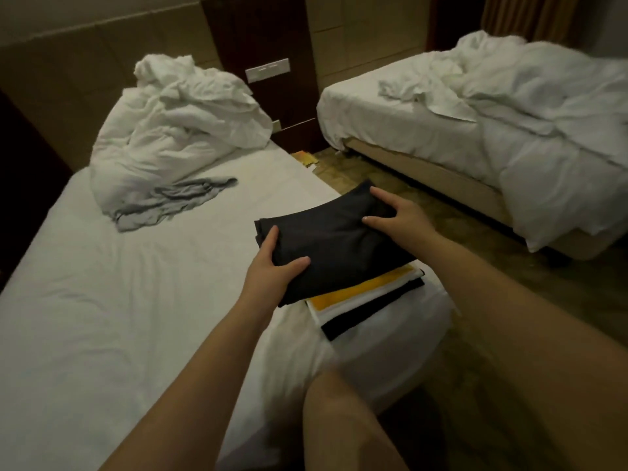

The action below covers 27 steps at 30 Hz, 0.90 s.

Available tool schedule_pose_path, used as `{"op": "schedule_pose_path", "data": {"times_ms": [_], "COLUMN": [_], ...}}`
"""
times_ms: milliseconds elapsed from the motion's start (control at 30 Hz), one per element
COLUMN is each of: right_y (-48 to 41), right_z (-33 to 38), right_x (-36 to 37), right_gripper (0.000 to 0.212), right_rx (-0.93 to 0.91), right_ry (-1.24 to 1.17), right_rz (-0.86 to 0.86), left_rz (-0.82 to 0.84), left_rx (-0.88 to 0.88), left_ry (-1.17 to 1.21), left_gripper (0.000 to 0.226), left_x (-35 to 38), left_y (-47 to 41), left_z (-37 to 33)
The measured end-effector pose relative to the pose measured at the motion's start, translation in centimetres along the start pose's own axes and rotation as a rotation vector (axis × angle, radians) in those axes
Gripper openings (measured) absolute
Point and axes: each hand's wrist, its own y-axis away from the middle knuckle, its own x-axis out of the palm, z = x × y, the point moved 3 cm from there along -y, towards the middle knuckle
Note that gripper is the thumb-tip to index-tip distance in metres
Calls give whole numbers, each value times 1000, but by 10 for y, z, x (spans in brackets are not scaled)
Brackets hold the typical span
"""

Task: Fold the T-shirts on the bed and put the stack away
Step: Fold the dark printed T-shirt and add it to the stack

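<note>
Head view: left hand [272, 268] and right hand [396, 212] pinch the black T-shirt [334, 241], long axis left-right

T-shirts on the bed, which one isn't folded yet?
The grey T-shirt, lying crumpled by the white duvet. The others are folded flat: the dark T-shirt held by the left hand and right hand, and the stack under it.

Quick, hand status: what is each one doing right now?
Left hand: grips the folded dark T-shirt at its near-left edge.
Right hand: holds the same T-shirt at its right end.
</note>
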Motion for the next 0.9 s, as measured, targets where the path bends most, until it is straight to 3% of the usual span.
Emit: {"op": "schedule_pose_path", "data": {"times_ms": [367, 567, 733, 900], "right_y": [-87, -100, -90, -83], "right_z": [-82, -122, -140, -103], "right_x": [13, 36, 46, 39], "right_gripper": [58, 51, 50, 53], "right_rx": [99, 112, 172, 68], "right_ry": [136, 423, 696, 769], "right_rz": [95, 155, 127, 10], "left_rz": [-24, -3, -66, -51], "left_rx": [-144, -225, -225, -248], "left_ry": [-134, -338, -655, -561], "left_gripper": [77, 74, 70, 74], "left_x": [38, 51, 66, 55], "left_y": [-84, -105, -107, -106], "left_z": [13, 43, 60, 48]}}
